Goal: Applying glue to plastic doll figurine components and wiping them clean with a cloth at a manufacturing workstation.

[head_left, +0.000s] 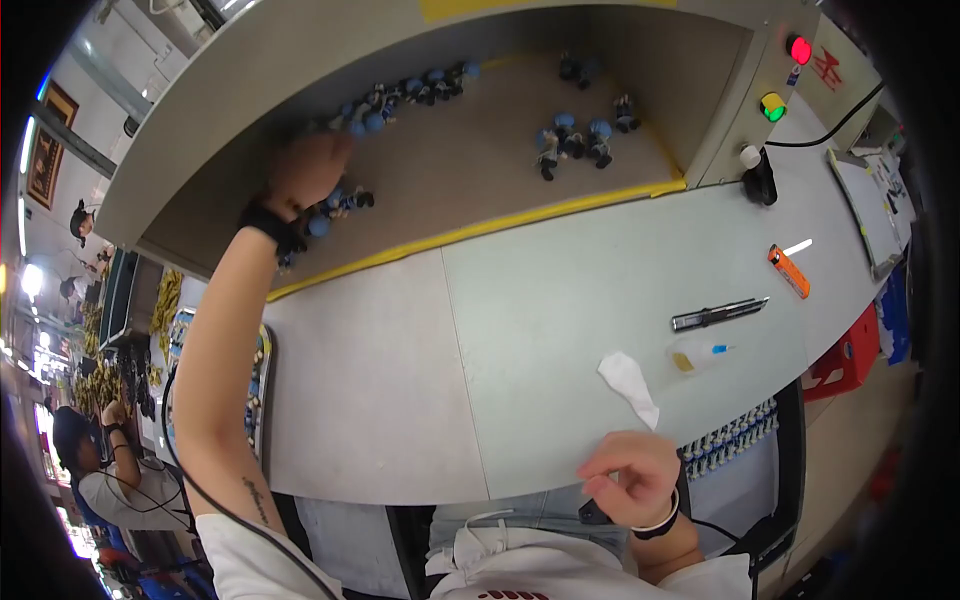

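Observation:
My left hand (310,172) reaches into the left side of a grey booth, among small blue-headed figurines. Its fingers are blurred and shadowed, so I cannot see whether it holds one. Right behind it, a row of figurines (432,88) runs along the back. Close to my wrist lie a few more figurines (345,200). Over the table's front edge, my right hand (632,478) is curled closed, thumb near the forefinger; anything inside the curl is hidden. The nearest thing on the table to it is a crumpled white tissue (630,388).
More figurines (572,138) stand at the booth's right. A cutter knife (718,314), a small bottle (697,354) and an orange packet (790,271) lie on the table. A tray (266,385) of parts sits left, behind my forearm; a bin of figurine parts (735,440) is lower right.

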The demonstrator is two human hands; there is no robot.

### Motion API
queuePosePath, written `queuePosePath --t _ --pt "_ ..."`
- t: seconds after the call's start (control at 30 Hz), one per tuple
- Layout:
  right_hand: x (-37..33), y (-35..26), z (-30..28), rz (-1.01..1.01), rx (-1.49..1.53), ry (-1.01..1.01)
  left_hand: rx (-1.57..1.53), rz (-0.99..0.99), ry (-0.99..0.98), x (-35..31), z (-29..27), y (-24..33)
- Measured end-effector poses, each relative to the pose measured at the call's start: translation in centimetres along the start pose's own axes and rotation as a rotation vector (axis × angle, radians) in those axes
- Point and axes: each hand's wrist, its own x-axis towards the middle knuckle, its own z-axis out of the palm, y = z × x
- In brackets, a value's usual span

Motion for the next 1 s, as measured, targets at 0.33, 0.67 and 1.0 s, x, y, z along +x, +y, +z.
queuePosePath --t 0.33,0.67,1.0 --pt "0.8 -1.2 -0.7 -0.011 -0.055 -0.075 0.156 0.213 0.127 10.8 4.4 -4.7" --pt "-1.5 0.0 -2.6 -0.388 -0.278 0.582 -0.482 0.246 0.23 -12.1 -3.9 9.7" --pt "0.7 1.1 -5.3 0.056 -0.796 0.606 -2.024 0.254 -0.8 -31.8 2.9 13.7"
